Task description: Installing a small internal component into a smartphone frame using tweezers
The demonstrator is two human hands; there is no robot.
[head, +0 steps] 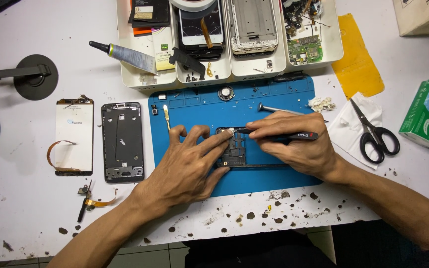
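Note:
A dark phone frame [234, 151] lies on the blue work mat [284, 106] at the table's middle. My left hand [187, 166] rests on the frame's left part, fingers spread, forefinger pressing near its top edge. My right hand [299, 144] grips black tweezers [294, 135], whose tip meets a small pale bit [229, 132] at the frame's top. Much of the frame is hidden under both hands.
A phone screen panel [74, 136] and a grey middle frame [122, 142] lie at left. White trays [145, 79] with phone parts stand at the back, a glue tube [125, 53] across one. A screwdriver [279, 109], scissors [373, 134], tissue pack [428, 116] and yellow cloth [356, 57] sit to the right.

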